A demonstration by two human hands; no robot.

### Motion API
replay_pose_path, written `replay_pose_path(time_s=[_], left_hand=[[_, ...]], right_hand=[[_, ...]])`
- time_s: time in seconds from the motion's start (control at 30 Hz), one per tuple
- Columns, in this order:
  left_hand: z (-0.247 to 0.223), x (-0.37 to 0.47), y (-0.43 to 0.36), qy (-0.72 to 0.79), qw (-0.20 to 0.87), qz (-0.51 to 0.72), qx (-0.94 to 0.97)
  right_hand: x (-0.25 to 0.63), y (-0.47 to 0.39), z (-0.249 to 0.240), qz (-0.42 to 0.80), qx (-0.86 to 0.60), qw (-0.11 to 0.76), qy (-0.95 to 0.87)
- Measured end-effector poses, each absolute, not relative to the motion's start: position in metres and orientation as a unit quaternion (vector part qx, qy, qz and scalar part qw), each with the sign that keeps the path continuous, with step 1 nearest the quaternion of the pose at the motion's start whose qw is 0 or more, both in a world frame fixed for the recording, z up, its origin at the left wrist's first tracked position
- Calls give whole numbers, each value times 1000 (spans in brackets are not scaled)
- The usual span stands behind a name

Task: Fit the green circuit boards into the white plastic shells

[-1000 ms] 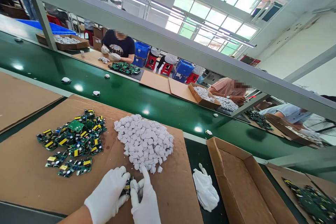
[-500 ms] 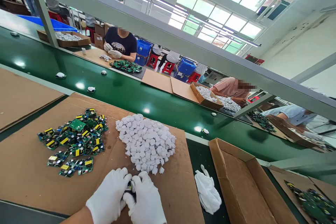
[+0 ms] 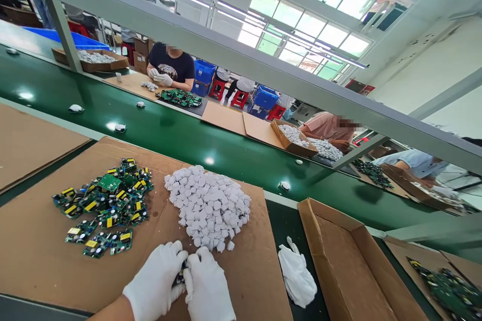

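My left hand [image 3: 157, 281], in a white glove, has its fingers closed round the left side of a small circuit board [image 3: 181, 275]. My right hand [image 3: 209, 286], gloved too, grips the same board from the right, and the two hands nearly meet over it. Much of the board is hidden by the fingers. Just beyond my hands a heap of small white pieces [image 3: 211, 205] lies on the brown cardboard [image 3: 256, 271]. Left of that heap is a pile of green circuit boards with yellow parts [image 3: 109, 195].
A green conveyor belt [image 3: 169, 135] carries a few white-topped boards beyond the cardboard. A crumpled white cloth [image 3: 296, 273] and a cardboard tray [image 3: 350, 261] are on the right. A metal beam [image 3: 226, 50] crosses above. Several people sit across the belt.
The white-topped boards on the belt have moved left. My fingers have shifted slightly and cover more of the held board. The view has moved a little.
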State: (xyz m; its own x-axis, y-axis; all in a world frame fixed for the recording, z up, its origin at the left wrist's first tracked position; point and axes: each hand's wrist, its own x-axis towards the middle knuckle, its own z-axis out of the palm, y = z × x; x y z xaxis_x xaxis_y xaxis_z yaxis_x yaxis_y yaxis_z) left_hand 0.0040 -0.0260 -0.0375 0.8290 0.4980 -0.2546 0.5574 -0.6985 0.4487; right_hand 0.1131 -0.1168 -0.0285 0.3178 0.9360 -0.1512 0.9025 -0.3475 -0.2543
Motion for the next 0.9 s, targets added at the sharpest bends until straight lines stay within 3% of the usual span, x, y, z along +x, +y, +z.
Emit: replay_pose_path(time_s=[0.2,0.3,0.47,0.63,0.77,0.9], left_hand=[[-33,-2,-32,243,272,56,929],[-42,-4,-38,213,260,145,931],[-57,-7,-39,136,234,282,920],[-53,-6,-35,140,308,275,900],[-55,-4,-35,173,378,231,880],[-65,-4,-34,166,330,230,900]], right_hand=[[131,-142,-43,378,-706,508,-318],[122,-142,-42,521,-566,612,-183],[108,-132,-24,566,-448,680,-126],[109,-130,-18,592,-377,700,-134],[110,-131,-25,574,-425,690,-123],[110,-129,-36,467,-554,647,-237]])
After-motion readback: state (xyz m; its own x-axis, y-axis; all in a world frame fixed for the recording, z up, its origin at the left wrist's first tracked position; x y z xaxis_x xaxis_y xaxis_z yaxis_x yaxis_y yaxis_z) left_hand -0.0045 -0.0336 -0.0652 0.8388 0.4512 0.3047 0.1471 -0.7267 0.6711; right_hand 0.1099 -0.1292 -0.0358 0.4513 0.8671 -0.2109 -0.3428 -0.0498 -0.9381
